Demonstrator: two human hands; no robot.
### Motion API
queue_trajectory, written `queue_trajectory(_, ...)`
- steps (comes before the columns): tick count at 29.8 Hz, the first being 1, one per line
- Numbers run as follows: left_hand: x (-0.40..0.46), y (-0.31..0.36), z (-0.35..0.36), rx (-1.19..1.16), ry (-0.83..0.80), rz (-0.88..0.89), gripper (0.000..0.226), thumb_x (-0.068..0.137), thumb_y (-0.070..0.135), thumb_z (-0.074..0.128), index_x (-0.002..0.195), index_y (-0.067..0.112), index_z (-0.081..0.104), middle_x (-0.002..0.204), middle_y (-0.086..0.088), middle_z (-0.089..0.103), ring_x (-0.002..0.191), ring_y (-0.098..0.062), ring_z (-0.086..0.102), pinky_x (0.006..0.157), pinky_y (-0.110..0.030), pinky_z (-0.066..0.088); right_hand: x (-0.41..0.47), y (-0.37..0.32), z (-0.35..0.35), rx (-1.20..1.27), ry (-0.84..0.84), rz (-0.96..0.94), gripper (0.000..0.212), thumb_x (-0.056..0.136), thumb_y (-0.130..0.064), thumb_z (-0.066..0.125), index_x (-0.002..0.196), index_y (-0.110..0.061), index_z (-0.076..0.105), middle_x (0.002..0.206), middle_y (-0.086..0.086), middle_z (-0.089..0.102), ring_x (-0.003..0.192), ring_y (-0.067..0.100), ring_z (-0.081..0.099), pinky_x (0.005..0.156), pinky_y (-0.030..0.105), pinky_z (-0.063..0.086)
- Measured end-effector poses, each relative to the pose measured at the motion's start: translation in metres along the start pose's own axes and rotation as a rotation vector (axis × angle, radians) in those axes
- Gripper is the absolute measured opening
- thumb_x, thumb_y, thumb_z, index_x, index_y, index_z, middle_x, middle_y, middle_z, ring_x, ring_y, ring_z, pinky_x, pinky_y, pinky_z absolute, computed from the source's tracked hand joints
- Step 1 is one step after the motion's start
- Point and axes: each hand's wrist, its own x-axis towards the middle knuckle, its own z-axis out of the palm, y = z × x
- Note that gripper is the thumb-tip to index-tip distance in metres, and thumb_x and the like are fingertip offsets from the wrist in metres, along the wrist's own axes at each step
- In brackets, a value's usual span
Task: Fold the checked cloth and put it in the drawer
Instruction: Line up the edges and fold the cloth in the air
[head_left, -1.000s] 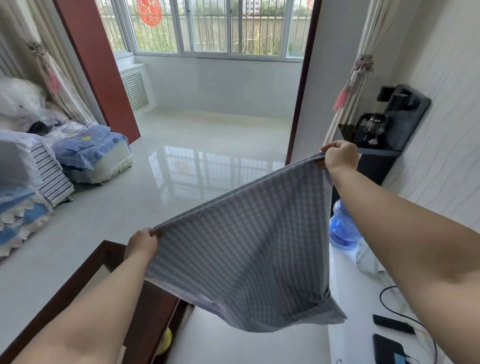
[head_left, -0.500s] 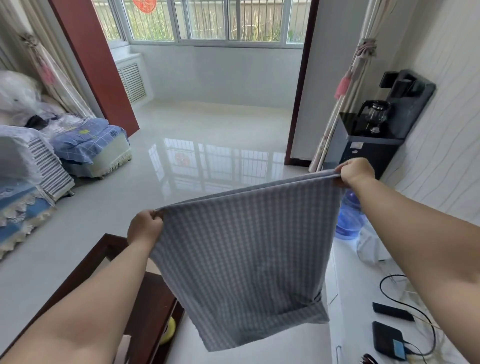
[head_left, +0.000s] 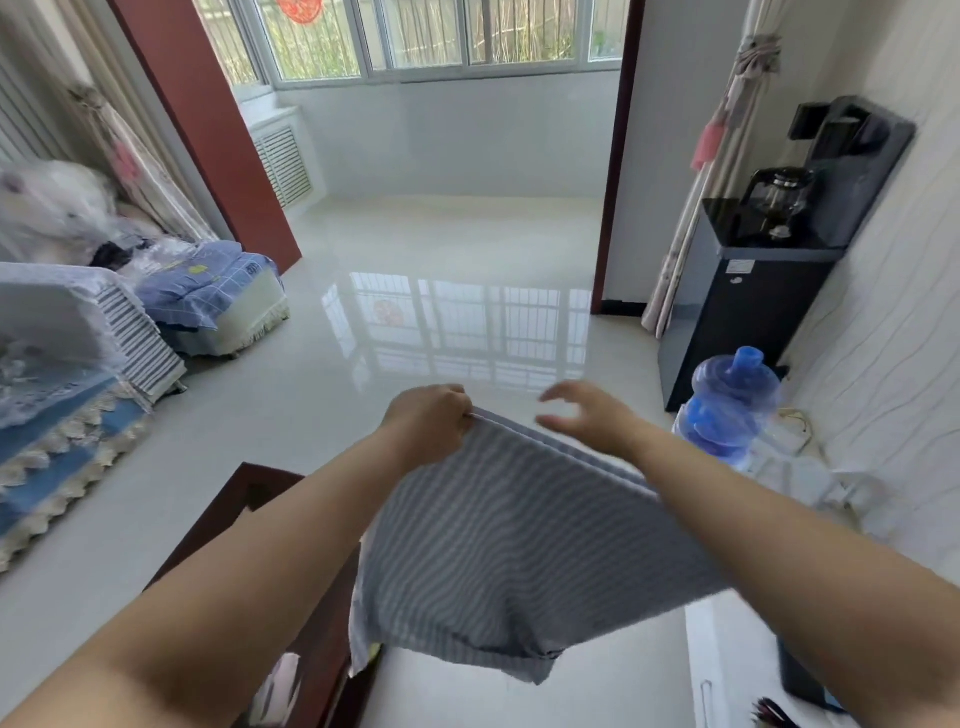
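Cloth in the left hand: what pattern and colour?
Small grey-blue and white check on the hanging fabric cloth, seen in the head view.

The grey-and-white checked cloth (head_left: 498, 545) hangs in the air, doubled over so two top edges run together. Its top corner sits at 10 o'clock, the edge sloping to 3 o'clock; its lower hem sags loosely at 6 o'clock.

Both forearms reach forward, hands close together. The left hand (head_left: 427, 423) is curled in a pinching grip at its fingertips. The right hand (head_left: 589, 415) is blurred, fingers spread and loosely bent, holding nothing.
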Motion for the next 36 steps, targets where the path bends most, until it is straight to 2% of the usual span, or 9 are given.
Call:
queue_trajectory(3, 0.008, 0.024, -0.006, 0.017, -0.070, 0.052, 0.029, 0.094, 0.028, 0.043, 0.102, 0.019, 0.069, 0.100, 0.005, 0.062, 0.090, -0.020, 0.062, 0.072, -0.037, 0.051, 0.004, -0.045, 0.036, -0.063, -0.055, -0.096, 0.039, 0.083, -0.039, 0.065, 0.117, -0.024, 0.052, 0.119, -0.003, 0.054, 0.110, 0.016, 0.054, 0.091, 0.035, 0.044)
queue_trajectory(7, 0.012, 0.032, -0.016, 0.009, -0.089, 0.051, 0.028, 0.094, 0.028, 0.042, 0.100, 0.018, 0.068, 0.098, 0.005, 0.062, 0.089, -0.018, 0.061, 0.075, -0.039, 0.053, -0.010, -0.047, 0.055, -0.007, 0.278, -0.102, 0.035, 0.092, -0.031, 0.056, 0.119, -0.013, 0.045, 0.110, 0.006, 0.063, 0.090, 0.030, 0.062, 0.068, 0.035, 0.044)
queue_trajectory(10, 0.011, 0.032, -0.023, 0.006, -0.100, 0.062, 0.028, 0.095, 0.027, 0.042, 0.095, 0.016, 0.068, 0.099, 0.005, 0.061, 0.090, -0.017, 0.059, 0.075, -0.038, 0.052, -0.022, -0.046, 0.056, -0.005, 0.374, -0.213, 0.035, 0.092, -0.033, 0.058, 0.115, -0.025, 0.034, 0.107, 0.010, 0.067, 0.082, 0.034, 0.064, 0.064, 0.033, 0.044)
queue_trajectory(14, 0.010, 0.031, -0.024, -0.002, -0.136, 0.070, 0.031, 0.096, 0.030, 0.042, 0.095, 0.014, 0.068, 0.098, 0.005, 0.060, 0.091, -0.017, 0.059, 0.076, -0.037, 0.052, -0.021, -0.045, 0.045, -0.030, 0.273, -0.128, 0.021, 0.091, -0.041, 0.057, 0.095, -0.022, 0.050, 0.083, -0.004, 0.061, 0.075, 0.024, 0.058, 0.063, 0.030, 0.036)
queue_trajectory(17, 0.012, 0.031, -0.026, -0.040, -0.149, 0.086, 0.032, 0.096, 0.036, 0.045, 0.090, 0.013, 0.067, 0.094, 0.006, 0.059, 0.088, -0.015, 0.058, 0.074, -0.035, 0.050, -0.021, -0.044, 0.035, -0.059, 0.201, -0.068, 0.037, 0.089, -0.050, 0.056, 0.063, -0.029, 0.040, 0.063, -0.011, 0.048, 0.063, 0.015, 0.047, 0.055, 0.031, 0.032)
queue_trajectory(21, 0.015, 0.017, -0.037, -0.094, -0.177, 0.080, 0.033, 0.092, 0.038, 0.055, 0.083, 0.008, 0.065, 0.088, 0.002, 0.059, 0.083, -0.017, 0.057, 0.072, -0.037, 0.049, -0.023, -0.040, 0.023, -0.080, 0.240, -0.039, 0.036, 0.088, -0.046, 0.059, 0.065, -0.021, 0.048, 0.063, -0.008, 0.050, 0.062, 0.016, 0.049, 0.052, 0.027, 0.032)
queue_trajectory(30, 0.014, -0.002, -0.050, -0.533, -0.041, 0.018, 0.007, 0.081, 0.023, 0.074, 0.084, 0.019, 0.069, 0.080, 0.004, 0.065, 0.078, -0.014, 0.061, 0.075, -0.033, 0.051, -0.027, -0.032, 0.013, -0.118, 0.313, -0.039, 0.035, 0.091, -0.041, 0.058, 0.070, -0.014, 0.054, 0.067, -0.001, 0.056, 0.062, 0.019, 0.049, 0.052, 0.027, 0.033)
queue_trajectory(33, 0.007, -0.009, -0.043, -0.848, 0.033, -0.058, 0.021, 0.082, 0.019, 0.074, 0.098, 0.025, 0.063, 0.074, -0.006, 0.062, 0.068, -0.012, 0.056, 0.070, -0.028, 0.048, -0.026, -0.032, 0.013, -0.102, 0.320, -0.034, 0.036, 0.092, -0.041, 0.057, 0.072, -0.011, 0.056, 0.068, 0.001, 0.057, 0.062, 0.019, 0.049, 0.050, 0.026, 0.031)
queue_trajectory(36, -0.002, -0.008, -0.029, -1.244, 0.065, -0.217, 0.047, 0.081, 0.015, 0.075, 0.121, 0.027, 0.054, 0.089, -0.017, 0.068, 0.081, -0.020, 0.067, 0.077, -0.029, 0.056, -0.023, -0.035, 0.013, -0.095, 0.342, -0.030, 0.038, 0.091, -0.042, 0.057, 0.070, -0.011, 0.052, 0.065, -0.001, 0.053, 0.060, 0.017, 0.045, 0.049, 0.026, 0.029)
